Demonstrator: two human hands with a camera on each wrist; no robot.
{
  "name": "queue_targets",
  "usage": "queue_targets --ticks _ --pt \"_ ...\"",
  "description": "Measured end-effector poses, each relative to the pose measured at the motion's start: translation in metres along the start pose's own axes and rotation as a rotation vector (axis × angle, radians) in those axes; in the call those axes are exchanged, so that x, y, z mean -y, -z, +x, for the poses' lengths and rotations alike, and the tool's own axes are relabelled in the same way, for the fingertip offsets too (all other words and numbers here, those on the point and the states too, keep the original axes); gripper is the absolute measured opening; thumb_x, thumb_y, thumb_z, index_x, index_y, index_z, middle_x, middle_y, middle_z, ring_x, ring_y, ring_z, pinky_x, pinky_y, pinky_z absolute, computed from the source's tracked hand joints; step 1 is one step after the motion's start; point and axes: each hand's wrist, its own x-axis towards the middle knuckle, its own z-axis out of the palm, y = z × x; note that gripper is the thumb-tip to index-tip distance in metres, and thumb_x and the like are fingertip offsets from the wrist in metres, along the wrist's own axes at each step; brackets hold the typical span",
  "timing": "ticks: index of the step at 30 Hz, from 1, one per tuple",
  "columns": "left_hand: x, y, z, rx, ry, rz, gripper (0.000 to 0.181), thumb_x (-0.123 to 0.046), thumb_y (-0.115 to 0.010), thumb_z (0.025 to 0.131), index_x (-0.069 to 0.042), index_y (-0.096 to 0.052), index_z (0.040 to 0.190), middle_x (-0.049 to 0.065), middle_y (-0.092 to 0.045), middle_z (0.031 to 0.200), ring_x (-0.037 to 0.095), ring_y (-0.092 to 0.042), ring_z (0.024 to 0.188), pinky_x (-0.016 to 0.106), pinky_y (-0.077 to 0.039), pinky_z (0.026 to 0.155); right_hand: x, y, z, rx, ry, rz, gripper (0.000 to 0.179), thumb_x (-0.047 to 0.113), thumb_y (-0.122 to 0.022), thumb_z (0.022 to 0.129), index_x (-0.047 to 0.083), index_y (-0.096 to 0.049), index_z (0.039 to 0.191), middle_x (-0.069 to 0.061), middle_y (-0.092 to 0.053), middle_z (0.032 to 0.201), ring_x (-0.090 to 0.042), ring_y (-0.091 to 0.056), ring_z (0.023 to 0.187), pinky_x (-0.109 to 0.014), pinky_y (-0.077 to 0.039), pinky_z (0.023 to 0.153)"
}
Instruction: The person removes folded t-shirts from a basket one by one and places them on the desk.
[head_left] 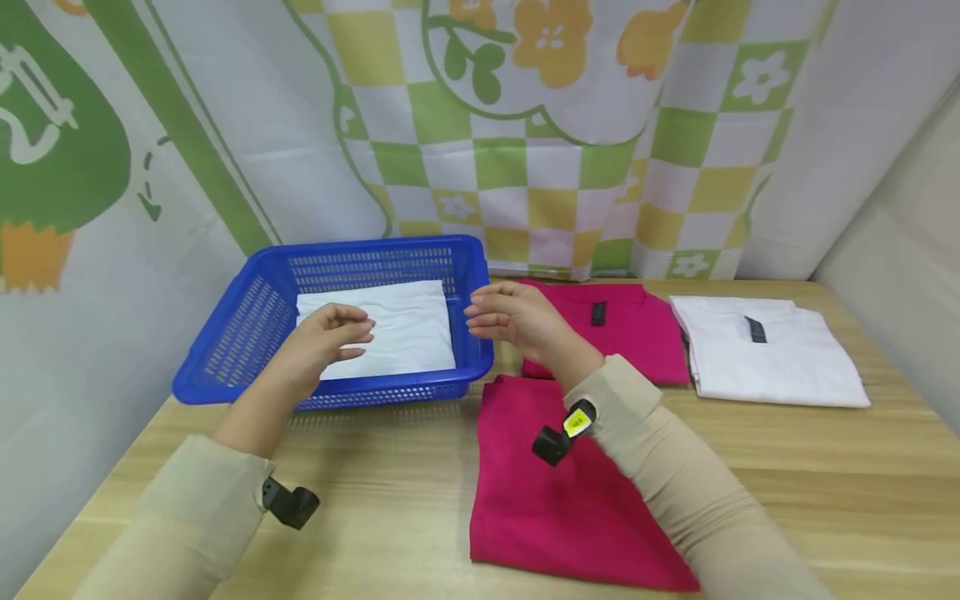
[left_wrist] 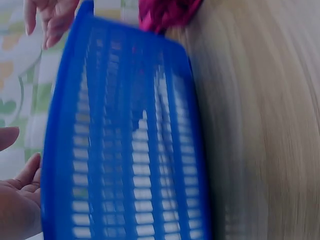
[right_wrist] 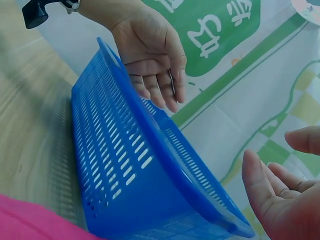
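Note:
A folded white cloth (head_left: 397, 321) lies flat inside the blue plastic basket (head_left: 225, 333). Above the basket's near side hovers my left hand (head_left: 318, 342), its fingers loosely bent with nothing between them. My right hand (head_left: 521, 317) is held over the basket's right end, likewise holding nothing. In the left wrist view the basket wall (left_wrist: 125, 125) fills the middle, with the left hand (left_wrist: 20, 200) beyond its rim. From the right wrist, the right hand (right_wrist: 290, 195) shows beside the basket rim, fingers relaxed and apart from it.
A folded magenta shirt (head_left: 630, 333) with a black label lies right of the basket, and a folded white shirt (head_left: 772, 358) beyond it. Nearer, a folded magenta cloth (head_left: 555, 500) lies under my right forearm on the wooden table (head_left: 375, 500). A patterned curtain (head_left: 525, 167) hangs behind.

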Motion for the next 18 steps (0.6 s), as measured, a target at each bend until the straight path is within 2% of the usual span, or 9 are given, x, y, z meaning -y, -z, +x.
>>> queue_targets --ticks 4,7,10,13,18 --pt "0.009 0.015 0.007 -0.049 0.064 0.071 0.054 -0.026 -0.046 0.089 0.009 -0.025 0.124 0.023 -0.033 0.124 0.034 -0.036 0.114 0.039 -0.034 0.092 -0.003 -0.009 0.013 -0.026 -0.03 -0.008 0.01 -0.005 -0.046 0.084 -0.003 -0.047 0.094 -0.012 -0.055 0.079 -0.019 -0.058 0.066 -0.036 -0.047 0.076" --pt "0.016 0.026 0.012 -0.082 0.104 0.132 0.054 -0.028 -0.046 0.089 0.008 -0.026 0.125 0.023 -0.033 0.125 0.034 -0.034 0.115 0.039 -0.034 0.092 -0.005 -0.017 0.024 -0.035 -0.044 -0.039 0.017 -0.002 -0.047 0.084 -0.007 -0.045 0.1 -0.017 -0.054 0.086 -0.022 -0.057 0.07 -0.037 -0.045 0.079" --pt "0.021 0.037 0.014 -0.11 0.131 0.187 0.055 -0.027 -0.045 0.089 0.009 -0.026 0.125 0.024 -0.03 0.125 0.036 -0.033 0.115 0.04 -0.033 0.092 -0.009 -0.024 0.036 -0.064 -0.065 -0.087 0.025 0.0 -0.048 0.084 -0.01 -0.044 0.107 -0.021 -0.053 0.094 -0.022 -0.057 0.071 -0.036 -0.045 0.079" --pt "0.023 0.049 0.014 -0.138 0.188 0.274 0.06 -0.033 -0.044 0.088 0.009 -0.024 0.127 0.025 -0.027 0.128 0.039 -0.033 0.114 0.044 -0.031 0.093 -0.013 -0.03 0.047 -0.1 -0.09 -0.124 0.029 0.0 -0.05 0.084 -0.011 -0.043 0.11 -0.025 -0.052 0.102 -0.02 -0.055 0.068 -0.035 -0.046 0.077" --pt "0.026 0.066 0.016 -0.128 0.309 0.407 0.067 -0.039 -0.041 0.087 0.009 -0.021 0.129 0.03 -0.023 0.13 0.046 -0.03 0.113 0.054 -0.027 0.09 -0.019 -0.038 0.061 -0.139 -0.135 -0.155 0.034 0.001 -0.053 0.082 -0.01 -0.042 0.112 -0.02 -0.052 0.089 -0.018 -0.053 0.064 -0.033 -0.047 0.074"
